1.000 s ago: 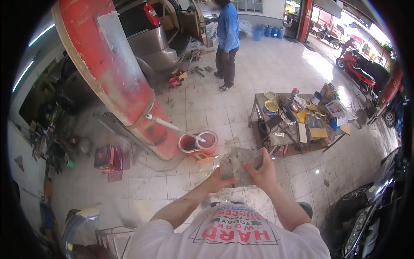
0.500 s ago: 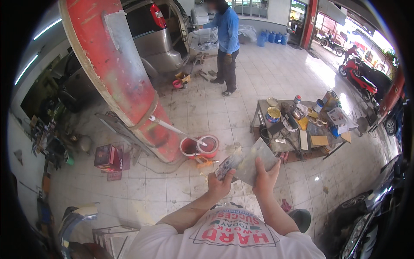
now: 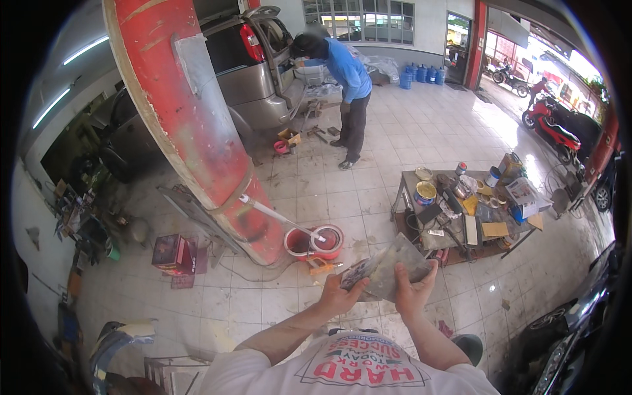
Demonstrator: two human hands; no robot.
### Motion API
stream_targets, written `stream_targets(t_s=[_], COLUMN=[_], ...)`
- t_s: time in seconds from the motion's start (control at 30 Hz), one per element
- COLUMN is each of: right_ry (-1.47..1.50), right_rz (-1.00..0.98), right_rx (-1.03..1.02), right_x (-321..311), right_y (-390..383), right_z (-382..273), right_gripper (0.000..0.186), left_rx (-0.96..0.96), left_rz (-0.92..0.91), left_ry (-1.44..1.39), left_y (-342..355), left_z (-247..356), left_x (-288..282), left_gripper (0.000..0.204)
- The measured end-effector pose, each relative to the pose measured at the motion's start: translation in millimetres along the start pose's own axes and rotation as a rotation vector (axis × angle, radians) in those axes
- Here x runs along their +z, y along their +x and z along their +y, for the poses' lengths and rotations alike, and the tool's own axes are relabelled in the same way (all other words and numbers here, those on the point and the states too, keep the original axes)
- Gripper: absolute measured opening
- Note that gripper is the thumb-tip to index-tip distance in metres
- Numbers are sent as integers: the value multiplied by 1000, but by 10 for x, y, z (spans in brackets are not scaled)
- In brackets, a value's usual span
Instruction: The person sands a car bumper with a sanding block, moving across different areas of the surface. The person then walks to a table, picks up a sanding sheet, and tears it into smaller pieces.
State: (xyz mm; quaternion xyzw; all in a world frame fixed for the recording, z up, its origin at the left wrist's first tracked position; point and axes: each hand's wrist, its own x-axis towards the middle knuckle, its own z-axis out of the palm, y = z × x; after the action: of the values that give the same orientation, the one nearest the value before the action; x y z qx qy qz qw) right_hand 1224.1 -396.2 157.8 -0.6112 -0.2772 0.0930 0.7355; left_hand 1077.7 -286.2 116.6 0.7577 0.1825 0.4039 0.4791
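In the head view, the work is in mid-air: two thin grey sheets are up in the hands, in front of the white shirt and above the tiled floor (image 3: 368,204). The left sheet (image 3: 356,274) is mottled and darker; the right sheet (image 3: 399,258) is flatter, with pale smears on its face. They are tilted and meet or overlap between the hands — whether they press together there, I cannot tell. So both are in hand and neither is set down; how much of the handling is left, the picture does not settle.

The left hand (image 3: 341,294) is closed on the lower left part of its sheet, thumb across the near face, fingers mostly hidden behind. The right hand (image 3: 415,289) grips the other sheet by its lower right part, thumb laid up the face and fingers curled round the far edge. The hands are near each other but apart.

Beyond the left hand stand red buckets (image 3: 300,246), with an orange tool (image 3: 321,266) on the floor just beside them. Past the right hand is a cluttered table (image 3: 412,185) bearing a yellow-rimmed tin (image 3: 425,192). Farther off — well apart — a co-worker in blue (image 3: 355,76) leans toward a van (image 3: 247,92).
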Motion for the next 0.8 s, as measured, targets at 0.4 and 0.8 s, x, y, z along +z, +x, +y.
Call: stream_targets(t_s=[0.4, 0.8], right_ry=[338, -135], right_rz=[186, -182], right_rx=[237, 48], right_x=[213, -31], right_y=[69, -32], right_z=[19, -56], right_gripper=[69, 49], left_rx=[-62, -111], left_rz=[284, -188], left_ry=[-107, 133], left_y=[125, 8], left_z=[141, 23], left_x=[158, -173], left_gripper=[25, 34])
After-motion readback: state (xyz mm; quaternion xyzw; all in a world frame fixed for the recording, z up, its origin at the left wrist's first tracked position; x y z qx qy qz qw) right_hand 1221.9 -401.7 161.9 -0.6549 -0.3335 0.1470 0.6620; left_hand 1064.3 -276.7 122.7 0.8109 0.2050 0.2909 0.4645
